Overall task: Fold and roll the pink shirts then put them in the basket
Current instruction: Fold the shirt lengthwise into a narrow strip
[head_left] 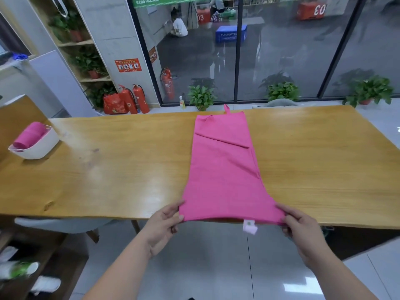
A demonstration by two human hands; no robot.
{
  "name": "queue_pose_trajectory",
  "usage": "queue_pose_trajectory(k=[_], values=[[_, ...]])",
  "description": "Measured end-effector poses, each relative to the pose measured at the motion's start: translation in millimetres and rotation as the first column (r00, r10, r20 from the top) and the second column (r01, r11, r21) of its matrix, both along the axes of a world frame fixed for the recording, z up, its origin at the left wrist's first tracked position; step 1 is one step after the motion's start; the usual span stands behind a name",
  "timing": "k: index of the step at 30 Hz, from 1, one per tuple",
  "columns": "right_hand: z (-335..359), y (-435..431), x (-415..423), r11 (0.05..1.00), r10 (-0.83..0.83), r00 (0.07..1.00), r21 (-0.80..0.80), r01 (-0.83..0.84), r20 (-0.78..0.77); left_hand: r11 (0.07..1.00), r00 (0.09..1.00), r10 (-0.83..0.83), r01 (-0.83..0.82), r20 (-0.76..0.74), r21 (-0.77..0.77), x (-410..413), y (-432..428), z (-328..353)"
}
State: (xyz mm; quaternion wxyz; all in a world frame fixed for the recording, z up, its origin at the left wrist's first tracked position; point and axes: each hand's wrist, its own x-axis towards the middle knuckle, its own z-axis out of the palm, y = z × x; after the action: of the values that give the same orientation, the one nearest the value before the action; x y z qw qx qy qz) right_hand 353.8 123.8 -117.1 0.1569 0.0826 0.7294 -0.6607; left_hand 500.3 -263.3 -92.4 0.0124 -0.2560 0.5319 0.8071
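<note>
Wooden table (108, 169), pink shirt (223, 169) between hands (164, 224)

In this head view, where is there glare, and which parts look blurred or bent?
Head view: glare lies on the wooden table left of the pink shirt; things in the bottom-left corner are blurred; the wide lens bows the table's edges; the left hand and right hand, pinching the shirt's near corners, look sharp.
</note>
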Motion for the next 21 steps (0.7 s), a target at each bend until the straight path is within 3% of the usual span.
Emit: queue_pose_trajectory(k=[2, 5, 7, 21], values=[[-1, 0, 5, 1.0, 0.008, 1.0, -0.028, -0.008, 0.004, 0.999, 1.0, 0.027, -0.026, 0.01, -0.04, 3, -3, -6], [-22, 0, 24, 0.975, 0.125, 0.991, 0.177, -0.132, 0.051, 0.967, 0.976, -0.036, 0.088, 0.213, -0.24, 17, 3, -30], [-36, 0, 38, 0.965, 0.144, 0.984, 0.206, -0.163, 0.101, 0.939, 0.959, -0.065, 0.153, 0.277, -0.309, 29, 8, -47], [-69, 15, 97, 0.931, 0.098, 0.978, 0.331, -0.156, 0.185, 0.857, 0.93, -0.092, 0.256, 0.355, -0.447, 89, 26, -91]])
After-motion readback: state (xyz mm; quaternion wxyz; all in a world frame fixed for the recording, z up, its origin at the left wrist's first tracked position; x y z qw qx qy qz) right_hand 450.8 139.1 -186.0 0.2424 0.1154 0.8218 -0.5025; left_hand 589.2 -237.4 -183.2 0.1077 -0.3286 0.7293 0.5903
